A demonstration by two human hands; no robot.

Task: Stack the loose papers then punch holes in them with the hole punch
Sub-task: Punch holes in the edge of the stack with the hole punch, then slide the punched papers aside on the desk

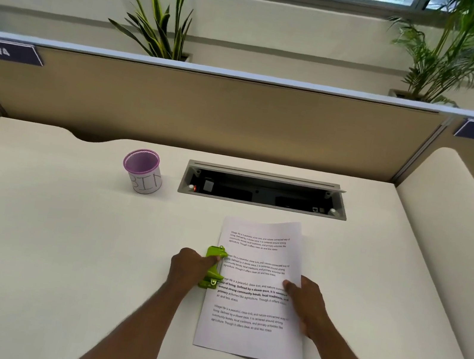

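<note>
A stack of white printed papers [247,334] lies on the desk in front of me, its top sheet slightly fanned at the far end. A small green hole punch [214,254] sits against the middle of the stack's left edge, with the paper edge inside its slot. My left hand [188,268] grips the punch from the left, thumb on top. My right hand [304,303] holds the stack's right edge, thumb on top and fingers under or beside the sheets.
A purple mesh cup labelled BIN [143,171] stands at the back left of the white desk [46,241]. An open cable tray [263,190] is recessed behind the papers. A tan partition [233,116] closes off the back.
</note>
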